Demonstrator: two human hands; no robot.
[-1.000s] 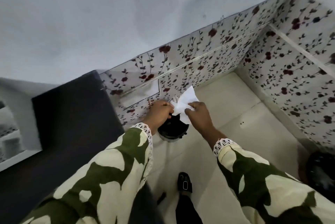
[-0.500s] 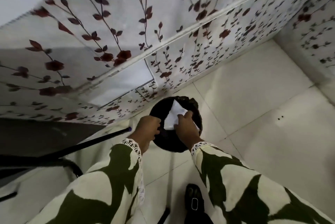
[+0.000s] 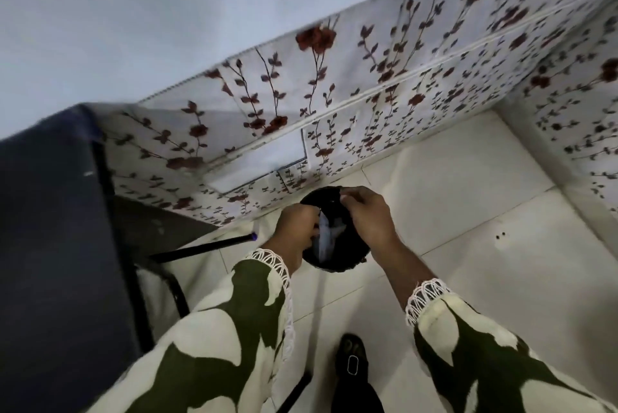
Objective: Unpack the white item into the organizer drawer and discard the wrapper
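A: so where's the wrapper (image 3: 326, 238) seen right now?

B: It's seen down inside the black bin (image 3: 347, 255), which is stood on the tiled floor (image 3: 468, 212) just beside the flowered cloth cabinet (image 3: 368, 84). It's crumpled, pale and a bit blurred, and it's tucked against the left side of the bin.

A: and the hands?

B: The left hand (image 3: 294, 228) is held at the bin's left rim, with its fingers (image 3: 312, 212) curled in right at the wrapper. Whether the wrapper is actually gripped or just touched can't be told. The right hand (image 3: 368, 215) is held over the far right rim, fingers (image 3: 349, 197) pinched together at the edge; something thin seems to be nipped there, but what it is can't be made out.

A: anything else around?

B: A dark chair (image 3: 50, 228) is seen at the left, with a black leg (image 3: 200, 247) stuck out toward the bin. A black shoe (image 3: 351, 359) is planted on the floor below the bin. The white item and the organizer drawer can't be picked out.
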